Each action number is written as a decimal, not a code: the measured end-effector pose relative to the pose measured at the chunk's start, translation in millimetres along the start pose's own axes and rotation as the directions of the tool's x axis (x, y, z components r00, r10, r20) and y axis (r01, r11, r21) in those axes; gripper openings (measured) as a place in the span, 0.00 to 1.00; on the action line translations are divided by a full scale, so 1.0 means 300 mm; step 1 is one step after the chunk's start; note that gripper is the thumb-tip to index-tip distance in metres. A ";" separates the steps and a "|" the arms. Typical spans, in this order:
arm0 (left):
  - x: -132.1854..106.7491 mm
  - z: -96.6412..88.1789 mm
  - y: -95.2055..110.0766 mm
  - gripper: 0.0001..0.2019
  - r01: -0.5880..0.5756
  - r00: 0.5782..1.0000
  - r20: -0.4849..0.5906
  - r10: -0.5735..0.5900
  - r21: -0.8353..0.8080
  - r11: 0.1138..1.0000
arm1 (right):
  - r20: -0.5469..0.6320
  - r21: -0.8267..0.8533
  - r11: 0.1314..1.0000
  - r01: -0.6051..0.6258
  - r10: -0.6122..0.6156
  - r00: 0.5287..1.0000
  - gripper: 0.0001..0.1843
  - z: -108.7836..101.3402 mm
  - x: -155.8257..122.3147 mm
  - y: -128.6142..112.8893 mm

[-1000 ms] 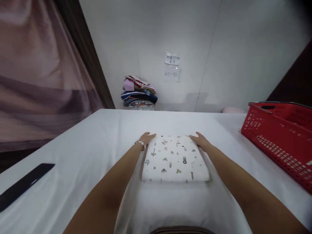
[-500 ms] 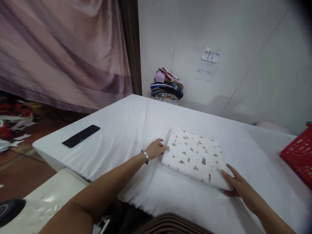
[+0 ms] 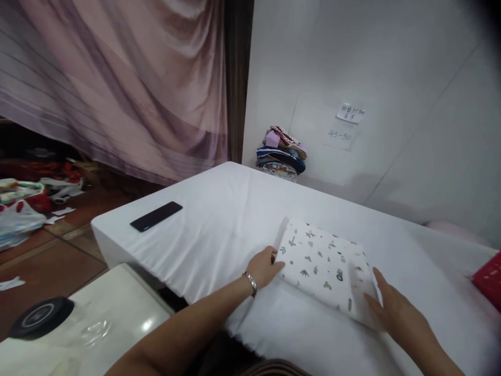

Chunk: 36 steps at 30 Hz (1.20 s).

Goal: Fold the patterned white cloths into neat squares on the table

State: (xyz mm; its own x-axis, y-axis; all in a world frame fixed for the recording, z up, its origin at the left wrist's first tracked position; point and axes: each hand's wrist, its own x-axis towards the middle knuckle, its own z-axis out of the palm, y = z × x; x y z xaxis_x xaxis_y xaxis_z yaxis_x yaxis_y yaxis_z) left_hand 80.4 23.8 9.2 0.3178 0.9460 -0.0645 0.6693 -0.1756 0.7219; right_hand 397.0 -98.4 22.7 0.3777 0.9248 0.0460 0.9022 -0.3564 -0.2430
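A folded white cloth (image 3: 317, 261) with small grey and brown leaf prints lies on a white-covered table (image 3: 219, 209). My left hand (image 3: 264, 267), with a silver bracelet at the wrist, pinches its left edge near the front corner, thumb on top. On the opposite side, my right hand (image 3: 395, 308) grips the right edge between thumb and fingers. That edge looks bent up slightly, with a crease along it. The cloth hides some fingertips of both hands.
A black phone (image 3: 156, 215) lies at the table's left. Beyond the far edge stands a stack of folded clothes (image 3: 281, 154) by the wall. A red basket (image 3: 489, 279) is at far right. Lower left, a white surface (image 3: 129, 297) carries a round black object (image 3: 41, 317).
The head view has swung left, so the scene sits further right and lower. My left hand has slid nearer along the cloth's edge; my right hand has bent the right edge up a little.
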 end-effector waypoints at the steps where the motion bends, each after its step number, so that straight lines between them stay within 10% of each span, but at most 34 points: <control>1: -0.002 0.003 -0.002 0.14 0.006 1.000 -0.022 -0.006 -0.022 1.000 | -0.021 -0.001 0.997 0.078 -0.078 0.997 0.36 -0.001 0.018 -0.030; 7: -0.004 0.016 -0.002 0.13 -0.001 0.994 -0.107 -0.002 -0.030 1.000 | 0.042 0.186 0.871 0.454 -0.469 0.882 0.27 0.086 0.186 -0.339; 12: -0.002 0.022 -0.013 0.11 -0.048 0.994 -0.100 0.054 0.058 0.997 | 0.057 0.061 0.887 0.458 -0.461 0.886 0.30 0.204 0.387 -0.506; 22: 0.046 -0.016 -0.025 0.12 -0.048 0.998 0.028 0.047 0.020 0.999 | 0.071 -0.054 0.908 0.415 -0.411 0.909 0.32 0.273 0.461 -0.504; 36: 0.279 0.025 0.039 0.09 0.006 0.999 -0.037 -0.009 -0.077 0.997 | -0.015 0.458 0.842 0.286 -0.315 0.949 0.22 0.206 0.636 -0.609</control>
State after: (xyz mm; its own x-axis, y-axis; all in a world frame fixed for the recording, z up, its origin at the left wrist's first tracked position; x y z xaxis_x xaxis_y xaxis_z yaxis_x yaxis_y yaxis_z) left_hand 120.0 98.8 7.2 0.2868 0.9569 -0.0450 0.6172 -0.1486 0.7727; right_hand 291.5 151.3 16.1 0.0773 0.9879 0.1344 0.7720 0.0260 -0.6351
